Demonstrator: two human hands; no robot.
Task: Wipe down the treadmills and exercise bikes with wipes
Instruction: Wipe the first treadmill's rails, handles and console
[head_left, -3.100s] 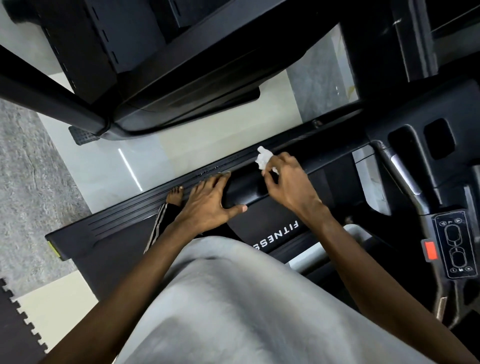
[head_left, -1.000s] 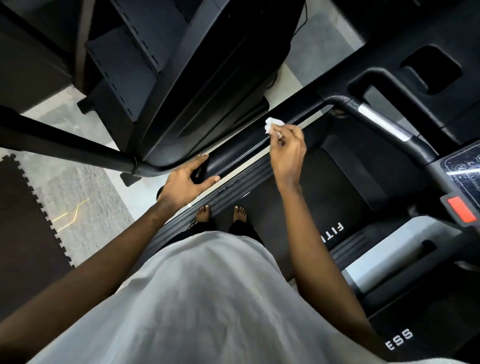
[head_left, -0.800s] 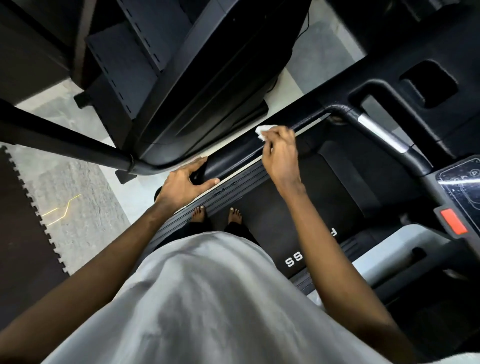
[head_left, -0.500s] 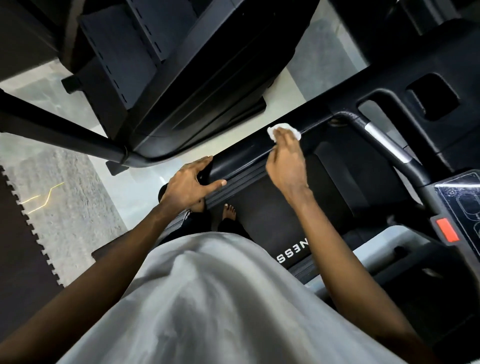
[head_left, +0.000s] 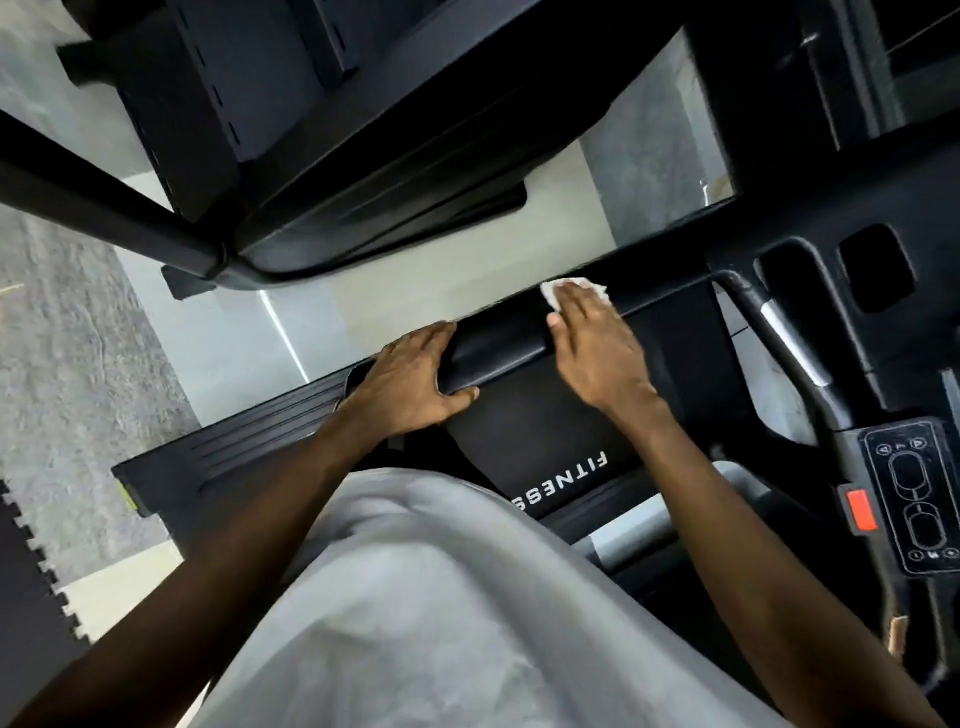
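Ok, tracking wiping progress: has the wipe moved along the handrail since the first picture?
Yes. The wipe, under the right hand, lies farther along the handrail, away from its free end, toward the console.

— Any lettering to read here?

— One word: "FITNESS", in white capitals on the black treadmill belt. It reads upside down from this view, and its last letter sits right at the edge of the grey shirt.

— And the control panel on the right?

— Small arrow signs at its top and tiny marks at its bottom, all too small to read.
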